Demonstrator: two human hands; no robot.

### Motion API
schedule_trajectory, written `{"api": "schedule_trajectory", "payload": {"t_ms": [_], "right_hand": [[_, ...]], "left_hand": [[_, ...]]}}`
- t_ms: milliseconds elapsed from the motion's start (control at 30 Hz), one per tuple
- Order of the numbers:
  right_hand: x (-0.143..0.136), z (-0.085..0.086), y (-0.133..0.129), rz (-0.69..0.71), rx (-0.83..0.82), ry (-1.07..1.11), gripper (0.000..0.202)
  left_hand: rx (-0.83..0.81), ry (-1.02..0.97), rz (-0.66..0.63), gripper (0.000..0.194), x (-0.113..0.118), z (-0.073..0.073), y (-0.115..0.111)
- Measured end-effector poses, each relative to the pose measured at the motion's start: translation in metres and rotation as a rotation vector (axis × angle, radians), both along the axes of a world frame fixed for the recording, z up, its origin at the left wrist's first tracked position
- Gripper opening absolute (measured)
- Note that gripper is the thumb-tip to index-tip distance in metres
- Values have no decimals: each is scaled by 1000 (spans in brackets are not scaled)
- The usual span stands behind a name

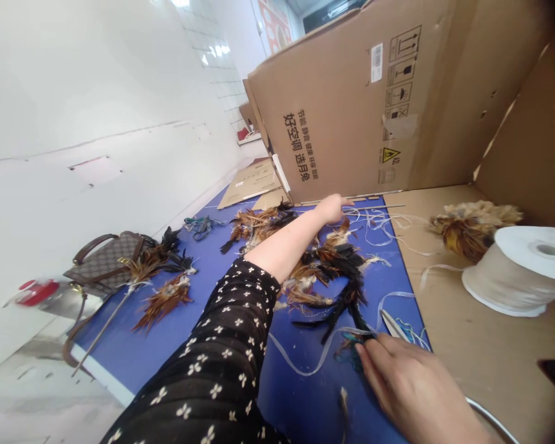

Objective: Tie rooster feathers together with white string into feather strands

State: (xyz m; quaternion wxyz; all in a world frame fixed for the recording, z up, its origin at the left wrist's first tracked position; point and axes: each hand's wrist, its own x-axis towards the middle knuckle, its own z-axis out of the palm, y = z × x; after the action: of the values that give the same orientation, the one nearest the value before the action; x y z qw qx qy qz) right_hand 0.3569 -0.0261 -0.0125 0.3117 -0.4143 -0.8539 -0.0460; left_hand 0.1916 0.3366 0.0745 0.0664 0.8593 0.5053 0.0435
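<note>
My left hand (332,208) reaches far across the blue table (287,376), its sleeve black with small white flowers. Its fingers rest on thin rods (351,200) lying at the foot of a big cardboard box (351,105); whether they grip one I cannot tell. A pile of brown and black feathers (326,271) lies beneath that arm. My right hand (409,385) rests low at the front, fingertips on dark teal feathers (349,351) and white strapping tape (305,364), beside scissors (394,325).
A large roll of white tape (520,265) and a feather bundle (472,225) sit on cardboard sheeting at the right. At the left lie more feather bundles (164,296), a patterned handbag (104,262) and a red-capped bottle (39,291). A white wall runs along the left.
</note>
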Motion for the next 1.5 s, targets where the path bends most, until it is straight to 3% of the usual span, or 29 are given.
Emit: {"api": "schedule_trajectory", "payload": {"t_ms": [100,200,300,467,600,767,867,933,1000,1167,1233,1367,1500], "right_hand": [[1,-1,-1,5,-16,13,36],[2,0,-1,8,-36,28,35],[2,0,-2,14,-49,32,33],[2,-1,-3,11,-58,12,33],[2,-2,-3,-2,-95,-10,34],[2,-2,-4,-8,-100,-43,34],[2,-2,-4,-9,-111,-42,33],[2,-2,-3,-4,-115,-39,33],[2,-2,-3,-1,-115,-37,33],[2,-3,-2,1,-124,-44,32],[2,-3,-2,0,-128,-53,31],[2,-3,-2,-3,-135,-66,29],[1,-2,-2,-3,-143,-68,28]], "left_hand": [[-3,43,-110,72,20,-6,0],[1,87,-170,57,33,-5,4],[27,95,-171,40,40,7,12],[39,53,-263,34,54,25,15],[-58,79,-335,28,73,8,3],[-105,119,-282,17,88,-25,-9],[-115,104,-255,8,87,-24,-13],[-122,84,-236,6,83,-10,-12],[-119,47,-203,6,76,13,-7],[-84,-102,-120,9,59,95,18],[-81,-314,-95,13,58,127,24],[-188,-623,-132,22,68,176,20],[-344,-968,-142,21,100,206,10]]}}
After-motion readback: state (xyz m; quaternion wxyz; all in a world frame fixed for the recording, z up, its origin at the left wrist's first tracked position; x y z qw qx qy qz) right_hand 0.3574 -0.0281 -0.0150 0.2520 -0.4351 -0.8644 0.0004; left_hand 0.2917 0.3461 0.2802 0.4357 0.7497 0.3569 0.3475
